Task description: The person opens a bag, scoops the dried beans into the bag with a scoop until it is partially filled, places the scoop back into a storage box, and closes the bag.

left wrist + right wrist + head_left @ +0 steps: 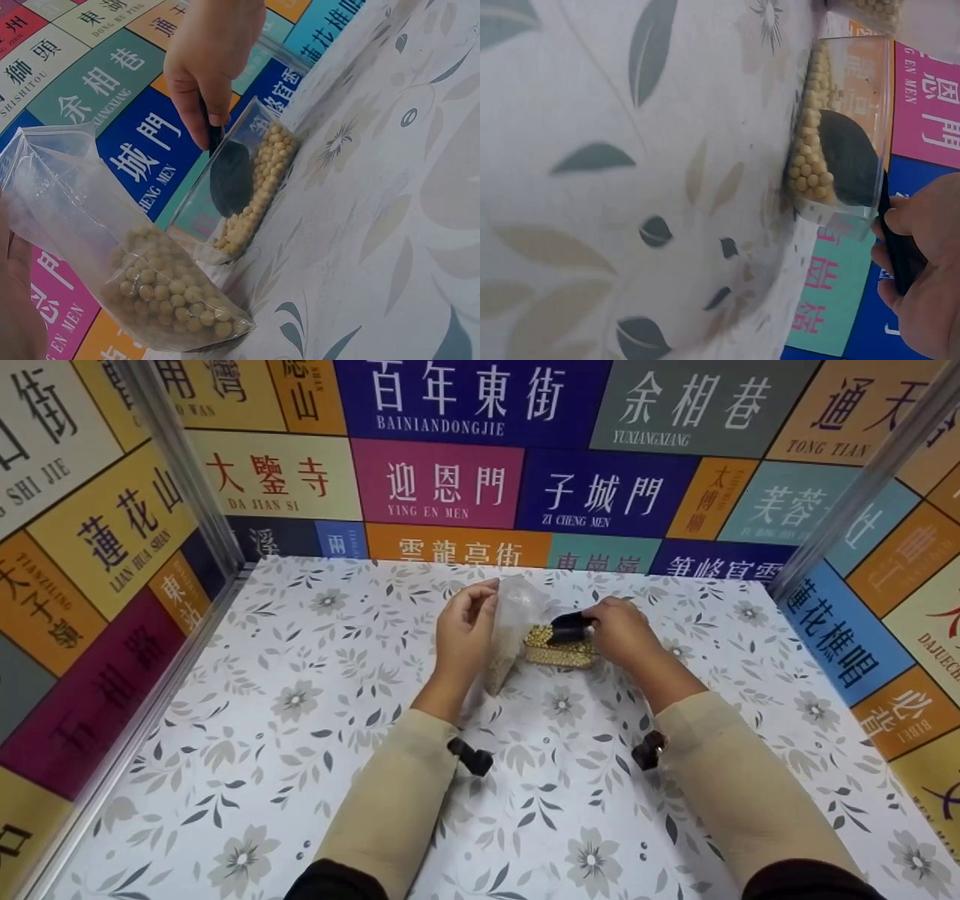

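Note:
My left hand [466, 624] holds a clear plastic bag [67, 176] by its upper edge. Round pale beans [169, 296] fill the bag's lower part, and its bottom corner is at the tablecloth. In my right hand [622, 631] I grip the handle of a black scoop [849, 154]. The scoop's head is inside a clear rectangular container [196, 199], against the beans [810, 161] there. That container stands on the table just right of the bag. In the left wrist view only part of my left hand shows, at the left edge.
A white tablecloth [360, 780] with grey leaves and flowers covers the table. Colourful panels with printed characters [442, 484] rise behind and at both sides. Metal posts [199, 472] stand at the table's back corners. Dark wrist cameras [471, 756] sit on both sleeves.

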Demonstrator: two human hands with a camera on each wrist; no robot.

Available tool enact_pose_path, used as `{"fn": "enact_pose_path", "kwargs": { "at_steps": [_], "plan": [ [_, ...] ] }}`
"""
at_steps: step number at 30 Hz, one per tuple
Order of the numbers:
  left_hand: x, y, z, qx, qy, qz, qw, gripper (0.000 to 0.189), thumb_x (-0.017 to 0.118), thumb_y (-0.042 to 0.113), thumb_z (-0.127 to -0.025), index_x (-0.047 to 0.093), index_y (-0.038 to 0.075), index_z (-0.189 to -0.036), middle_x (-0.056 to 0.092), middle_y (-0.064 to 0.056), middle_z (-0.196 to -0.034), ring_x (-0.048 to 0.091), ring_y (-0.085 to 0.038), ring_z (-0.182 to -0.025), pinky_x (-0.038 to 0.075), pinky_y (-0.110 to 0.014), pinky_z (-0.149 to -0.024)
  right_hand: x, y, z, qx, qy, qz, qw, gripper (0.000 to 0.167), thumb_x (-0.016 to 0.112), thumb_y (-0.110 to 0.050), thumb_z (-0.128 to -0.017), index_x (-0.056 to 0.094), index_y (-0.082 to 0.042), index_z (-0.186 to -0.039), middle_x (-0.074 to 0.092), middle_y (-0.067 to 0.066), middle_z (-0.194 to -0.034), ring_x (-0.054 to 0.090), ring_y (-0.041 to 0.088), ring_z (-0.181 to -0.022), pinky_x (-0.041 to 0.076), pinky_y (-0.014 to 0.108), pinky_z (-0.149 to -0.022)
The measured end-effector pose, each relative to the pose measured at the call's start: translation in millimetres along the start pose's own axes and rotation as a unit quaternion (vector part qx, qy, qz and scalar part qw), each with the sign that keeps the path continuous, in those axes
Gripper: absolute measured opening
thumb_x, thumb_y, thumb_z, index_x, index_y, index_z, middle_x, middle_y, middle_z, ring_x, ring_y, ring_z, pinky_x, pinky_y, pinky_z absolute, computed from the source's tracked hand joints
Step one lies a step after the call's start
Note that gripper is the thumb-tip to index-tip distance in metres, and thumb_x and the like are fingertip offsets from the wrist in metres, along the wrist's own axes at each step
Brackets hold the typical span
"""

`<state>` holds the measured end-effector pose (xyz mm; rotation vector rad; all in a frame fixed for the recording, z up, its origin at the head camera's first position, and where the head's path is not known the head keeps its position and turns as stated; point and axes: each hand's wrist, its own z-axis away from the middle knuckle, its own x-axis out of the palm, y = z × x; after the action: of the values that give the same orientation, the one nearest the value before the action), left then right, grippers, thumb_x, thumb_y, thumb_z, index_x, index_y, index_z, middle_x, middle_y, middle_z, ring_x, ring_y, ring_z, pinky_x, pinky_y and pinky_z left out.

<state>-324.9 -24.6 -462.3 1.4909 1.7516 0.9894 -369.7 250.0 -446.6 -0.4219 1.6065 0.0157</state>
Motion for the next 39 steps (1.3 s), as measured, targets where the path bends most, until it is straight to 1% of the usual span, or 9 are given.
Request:
{"fn": "enact_pose_path", "kwargs": {
  "at_steps": [6, 10, 14, 17, 23, 26, 31, 35, 39],
  "plan": [
    [0.2, -0.5, 0.0, -0.001, -0.002, 0.007, 1.0000, 0.019, 0.062, 0.019, -0.110, 0.070, 0.004, -0.117, 0.073, -0.002, -0.137, 0.067, -0.013, -0.131, 0.056, -0.024, -0.112, 15.5, -2.2, 0.6, -0.017, 0.023, -0.046, 0.9985, 0.035, 0.053, -0.003, -0.108, 0.069, -0.005, -0.139, 0.068, 0.019, -0.130, 0.062, 0.043, -0.128, 0.051, 0.060, -0.113],
    [0.3, -1.1, 0.0, 0.001, -0.002, 0.009, 1.0000, 0.018, 0.062, 0.019, -0.110, 0.070, 0.004, -0.117, 0.073, -0.003, -0.137, 0.067, -0.014, -0.132, 0.055, -0.024, -0.113, 23.2, -4.9, -0.4, -0.008, 0.026, -0.090, 0.9955, 0.036, 0.053, -0.004, -0.108, 0.068, -0.006, -0.141, 0.067, 0.018, -0.134, 0.062, 0.041, -0.130, 0.050, 0.058, -0.116],
    [0.0, -2.1, 0.8, 0.010, -0.004, 0.007, 0.9999, 0.018, 0.062, 0.019, -0.110, 0.070, 0.004, -0.117, 0.073, -0.004, -0.137, 0.067, -0.015, -0.132, 0.057, -0.025, -0.112, 29.2, -4.7, -1.2, 0.013, 0.018, -0.144, 0.9893, 0.037, 0.051, -0.007, -0.110, 0.065, -0.006, -0.145, 0.063, 0.018, -0.142, 0.059, 0.039, -0.137, 0.047, 0.056, -0.121],
    [-0.4, -2.9, 1.2, 0.012, -0.005, 0.003, 0.9999, 0.019, 0.062, 0.020, -0.110, 0.070, 0.005, -0.117, 0.073, -0.004, -0.137, 0.068, -0.015, -0.131, 0.058, -0.026, -0.110, 32.7, -2.3, -1.2, 0.021, 0.021, -0.178, 0.9836, 0.038, 0.049, -0.007, -0.111, 0.065, -0.005, -0.145, 0.061, 0.019, -0.147, 0.056, 0.039, -0.141, 0.044, 0.056, -0.124],
    [-0.2, -2.9, 0.2, 0.012, -0.004, 0.002, 0.9999, 0.019, 0.063, 0.019, -0.110, 0.070, 0.004, -0.117, 0.073, -0.004, -0.136, 0.068, -0.015, -0.130, 0.057, -0.026, -0.111, 36.4, 1.6, -1.4, 0.037, 0.044, -0.233, 0.9707, 0.037, 0.050, -0.010, -0.112, 0.065, -0.007, -0.145, 0.061, 0.015, -0.145, 0.055, 0.035, -0.142, 0.044, 0.053, -0.124],
    [0.1, -2.6, -0.2, 0.016, -0.003, 0.001, 0.9999, 0.018, 0.063, 0.018, -0.109, 0.071, 0.004, -0.116, 0.073, -0.005, -0.135, 0.068, -0.015, -0.130, 0.057, -0.026, -0.111, 36.4, 2.1, -0.7, 0.035, 0.053, -0.234, 0.9701, 0.037, 0.050, -0.010, -0.111, 0.065, -0.006, -0.145, 0.062, 0.015, -0.144, 0.055, 0.035, -0.142, 0.043, 0.052, -0.125],
    [1.7, -2.8, -0.9, 0.016, 0.003, 0.000, 0.9999, 0.016, 0.064, 0.015, -0.108, 0.071, 0.002, -0.115, 0.074, -0.008, -0.135, 0.069, -0.018, -0.128, 0.059, -0.027, -0.109, 36.9, 2.4, 2.1, 0.028, 0.055, -0.228, 0.9717, 0.037, 0.050, -0.010, -0.111, 0.065, -0.006, -0.144, 0.061, 0.016, -0.146, 0.054, 0.036, -0.144, 0.042, 0.052, -0.126],
    [1.2, -2.9, -0.8, 0.016, 0.001, 0.000, 0.9999, 0.016, 0.064, 0.016, -0.109, 0.071, 0.003, -0.116, 0.074, -0.006, -0.135, 0.069, -0.017, -0.128, 0.059, -0.027, -0.108, 37.6, 2.5, 4.8, 0.030, 0.061, -0.243, 0.9677, 0.036, 0.051, -0.011, -0.111, 0.065, -0.005, -0.144, 0.061, 0.016, -0.147, 0.054, 0.036, -0.144, 0.042, 0.052, -0.126],
    [0.4, -2.9, -0.3, 0.013, -0.002, -0.002, 0.9999, 0.016, 0.063, 0.018, -0.109, 0.070, 0.005, -0.116, 0.073, -0.005, -0.135, 0.069, -0.016, -0.129, 0.058, -0.025, -0.109, 37.9, 2.2, 7.5, 0.030, 0.055, -0.252, 0.9656, 0.036, 0.052, -0.012, -0.111, 0.065, -0.006, -0.144, 0.060, 0.016, -0.148, 0.053, 0.036, -0.145, 0.042, 0.053, -0.126]
  ]
}}
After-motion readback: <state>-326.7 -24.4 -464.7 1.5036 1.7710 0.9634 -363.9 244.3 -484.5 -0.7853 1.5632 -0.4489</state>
